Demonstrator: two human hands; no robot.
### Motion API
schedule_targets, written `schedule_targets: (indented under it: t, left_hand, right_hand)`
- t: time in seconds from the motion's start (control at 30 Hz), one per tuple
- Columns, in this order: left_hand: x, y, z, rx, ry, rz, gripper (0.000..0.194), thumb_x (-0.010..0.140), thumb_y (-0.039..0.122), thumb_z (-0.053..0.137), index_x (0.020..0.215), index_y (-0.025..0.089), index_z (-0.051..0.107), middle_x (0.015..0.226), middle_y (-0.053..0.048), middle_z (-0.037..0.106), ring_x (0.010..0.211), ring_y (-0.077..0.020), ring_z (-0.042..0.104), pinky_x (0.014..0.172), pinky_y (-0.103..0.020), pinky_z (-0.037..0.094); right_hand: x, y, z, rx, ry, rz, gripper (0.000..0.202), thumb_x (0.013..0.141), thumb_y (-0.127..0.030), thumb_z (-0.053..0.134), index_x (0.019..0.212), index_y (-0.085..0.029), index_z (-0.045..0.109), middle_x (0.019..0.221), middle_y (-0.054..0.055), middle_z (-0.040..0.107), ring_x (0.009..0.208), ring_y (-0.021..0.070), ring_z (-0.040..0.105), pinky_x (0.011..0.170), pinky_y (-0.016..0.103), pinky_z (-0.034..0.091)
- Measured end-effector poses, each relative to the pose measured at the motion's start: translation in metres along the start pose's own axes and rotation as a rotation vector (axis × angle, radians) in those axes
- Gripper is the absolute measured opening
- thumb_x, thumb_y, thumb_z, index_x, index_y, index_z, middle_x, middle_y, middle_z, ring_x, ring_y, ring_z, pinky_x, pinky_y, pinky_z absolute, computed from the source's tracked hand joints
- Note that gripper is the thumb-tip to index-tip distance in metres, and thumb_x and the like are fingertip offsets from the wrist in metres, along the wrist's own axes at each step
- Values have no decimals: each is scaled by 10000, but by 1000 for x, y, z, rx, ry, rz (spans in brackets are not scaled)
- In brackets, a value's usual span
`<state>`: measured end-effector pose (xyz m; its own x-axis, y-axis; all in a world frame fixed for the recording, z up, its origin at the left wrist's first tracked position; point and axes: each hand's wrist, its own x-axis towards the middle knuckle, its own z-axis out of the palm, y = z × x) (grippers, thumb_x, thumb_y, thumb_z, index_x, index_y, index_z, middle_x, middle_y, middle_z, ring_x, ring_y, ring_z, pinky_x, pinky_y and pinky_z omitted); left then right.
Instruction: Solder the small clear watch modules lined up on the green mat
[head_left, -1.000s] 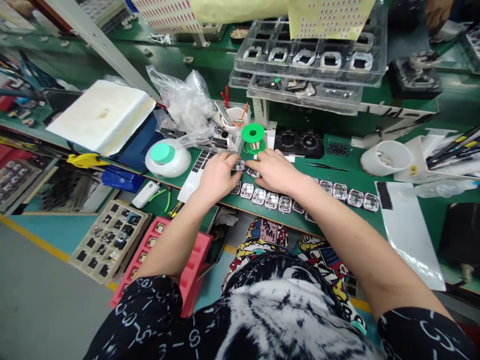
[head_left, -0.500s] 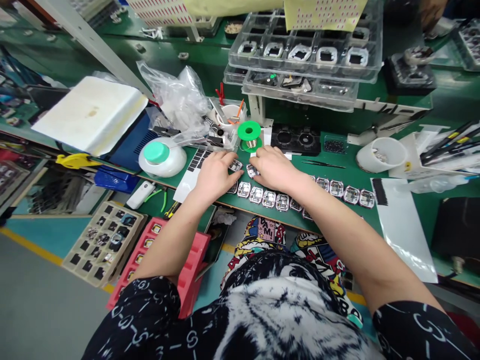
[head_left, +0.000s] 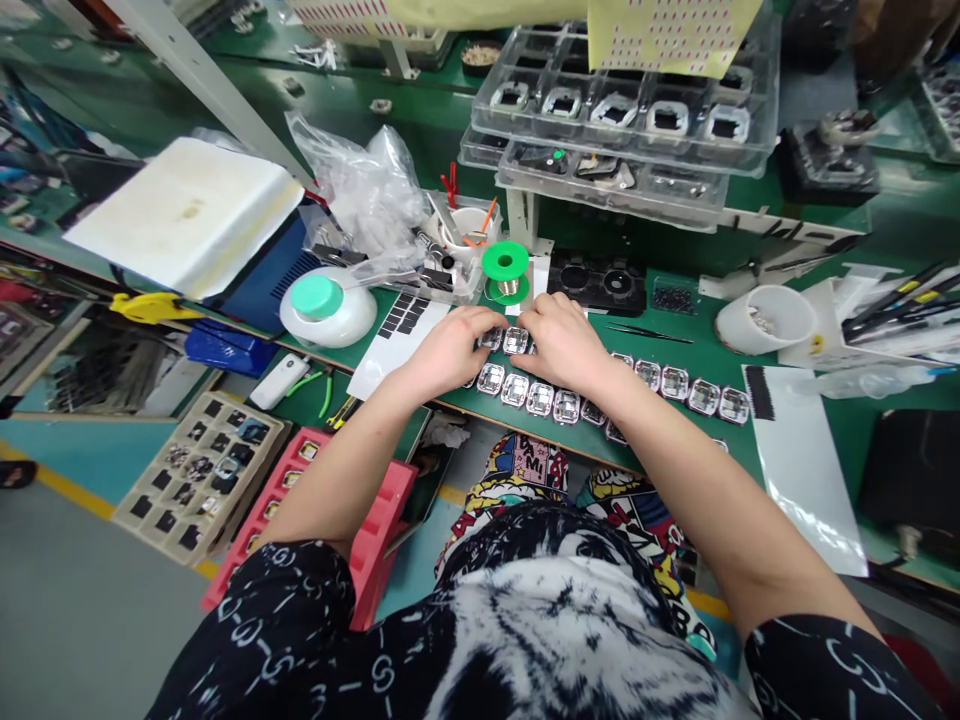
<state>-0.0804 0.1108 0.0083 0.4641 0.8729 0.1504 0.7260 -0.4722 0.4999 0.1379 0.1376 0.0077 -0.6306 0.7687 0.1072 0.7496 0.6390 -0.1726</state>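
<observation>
In the head view, a square metal housing [head_left: 491,338] is partly covered by the curled fingers of the left hand [head_left: 454,350]; whether it is gripped cannot be told. To its right, a second housing [head_left: 515,341] is seen between the two hands. The right hand [head_left: 564,343] is held with fingers bent beside that housing, its grip likewise not determinable. A near row of housings [head_left: 540,399] is laid along the near edge of the green bench [head_left: 679,345]. Beyond the hands, a green solder spool [head_left: 505,262] is stood upright; black tweezers [head_left: 649,333] are laid to the right.
</observation>
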Motion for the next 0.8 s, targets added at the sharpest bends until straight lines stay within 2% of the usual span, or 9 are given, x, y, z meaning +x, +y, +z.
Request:
schedule_targets:
  t: [0.27,0.4,0.5,0.57,0.67,0.8]
  left_hand:
    - [6,3,2,8,-32,9,478,789,50,534,1218,212,668,1281,-52,693,1244,-243,611,1142,-445,475]
    - [4,8,-4,-20,-44,15,442,831,75,543,1232,217,661,1299,-56,679,1261,-235,608,1143,-433,476]
    - [-11,12,-14,-31,12,-16,361,898,140,592,1245,224,647,1300,-50,665,1245,-217,607,1134,-407,473]
    - [-28,13,-19,1,68,-87,312,932,243,657,1243,230,644,1264,-52,672,1212,-226,612,1116,-416,474]
    - [-54,11,-20,63,60,-167,380,925,382,727,1265,238,636,1263,-70,663,1208,-253,601,1108,-440,470]
    - [-73,11,-11,98,24,-149,372,940,346,697,1284,228,620,1278,-85,660,1225,-265,587,1107,-442,464]
  right_hand:
    - [-4,1,4,-24,24,44,493,860,-547,726,1127,-136,668,1159,146,589,1090,333,499,890,441,403]
    - [-5,-1,0,-21,18,62,512,868,-548,721,1162,-133,659,1161,149,588,1093,338,496,884,443,402]
    - [-11,-8,-7,-6,42,49,503,895,-526,705,1216,-145,641,1188,148,590,1101,331,492,899,438,397]
    - [-18,-17,-12,14,48,2,474,914,-528,689,1201,-154,647,1187,140,596,1109,323,493,922,435,396]
    - [-27,-33,-14,38,7,-91,461,919,-535,689,1176,-153,654,1154,129,605,1117,316,494,943,432,396]
    - [-31,-53,-10,27,-40,-125,423,909,-473,714,1153,-133,649,1144,137,609,1123,323,486,941,445,398]
